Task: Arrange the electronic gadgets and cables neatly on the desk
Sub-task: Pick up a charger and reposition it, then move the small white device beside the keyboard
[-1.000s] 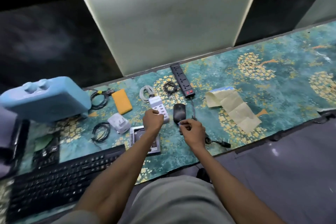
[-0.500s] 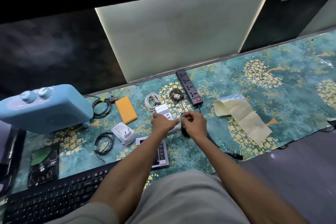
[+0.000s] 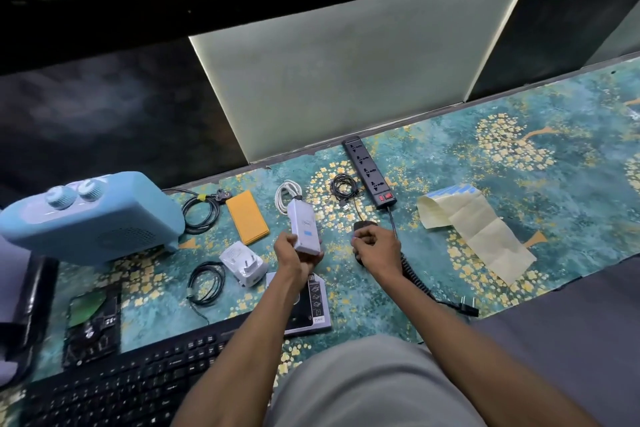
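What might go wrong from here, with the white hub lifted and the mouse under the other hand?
The white hub is held only at its near end by the left hand; its white cable trails on the desk and may drag. The right hand covers the mouse, whose thin cable could snag.

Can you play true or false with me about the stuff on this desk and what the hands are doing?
1. The left hand holds a white charger box. True.
2. The right hand is on the keyboard. False: it rests on the black mouse.
3. The power strip is black. True.
4. The orange pad lies on top of the blue heater. False: it lies on the desk beside it.
5. The white plug adapter lies on the desk. True.
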A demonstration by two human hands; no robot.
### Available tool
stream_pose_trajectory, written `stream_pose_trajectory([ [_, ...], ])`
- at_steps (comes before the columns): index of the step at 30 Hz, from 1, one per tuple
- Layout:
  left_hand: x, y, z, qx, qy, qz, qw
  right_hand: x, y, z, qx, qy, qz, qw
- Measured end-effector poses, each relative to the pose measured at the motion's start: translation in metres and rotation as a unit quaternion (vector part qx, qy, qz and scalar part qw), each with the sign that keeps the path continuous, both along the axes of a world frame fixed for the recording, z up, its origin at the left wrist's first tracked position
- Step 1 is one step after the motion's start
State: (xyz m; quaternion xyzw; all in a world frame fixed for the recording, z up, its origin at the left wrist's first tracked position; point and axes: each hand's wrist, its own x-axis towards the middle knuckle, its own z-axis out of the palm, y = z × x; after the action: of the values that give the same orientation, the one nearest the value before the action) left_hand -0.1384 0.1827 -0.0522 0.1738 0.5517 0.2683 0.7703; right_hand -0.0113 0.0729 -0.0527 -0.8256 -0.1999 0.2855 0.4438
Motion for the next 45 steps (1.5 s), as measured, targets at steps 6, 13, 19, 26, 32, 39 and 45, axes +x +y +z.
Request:
stream_pose_trajectory([
  [6, -0.002, 0.004, -0.006, 0.030, 0.048, -0.025, 0.998, -0.009, 0.012, 0.001, 0.018, 0.016, 0.032, 0.999],
  [13, 0.010, -0.007, -0.010, 0.342, 0.363, -0.313, 0.809, -0.006, 0.011, 0.000, 0.022, 0.010, 0.032, 0.999],
  [19, 0.003, 0.002, -0.009, 0.369, 0.444, -0.320, 0.751, -0.004, 0.002, -0.006, 0.004, 0.014, 0.033, 0.999],
  [26, -0.052, 0.019, 0.006, 0.392, 0.675, -0.318, 0.538, -0.024, 0.018, -0.007, 0.007, 0.034, 0.071, 0.997],
  [32, -0.104, -0.007, -0.017, 0.389, 0.606, -0.258, 0.644, -0.055, 0.042, -0.005, 0.031, 0.054, 0.126, 0.990],
  [39, -0.122, 0.003, -0.009, 0.454, 0.553, -0.205, 0.668, -0.071, 0.049, -0.001, 0.039, 0.085, 0.168, 0.981],
  [45, -0.118, 0.023, 0.007, 0.417, 0.473, -0.080, 0.772, -0.068, 0.047, 0.003, 0.053, 0.109, 0.168, 0.978],
])
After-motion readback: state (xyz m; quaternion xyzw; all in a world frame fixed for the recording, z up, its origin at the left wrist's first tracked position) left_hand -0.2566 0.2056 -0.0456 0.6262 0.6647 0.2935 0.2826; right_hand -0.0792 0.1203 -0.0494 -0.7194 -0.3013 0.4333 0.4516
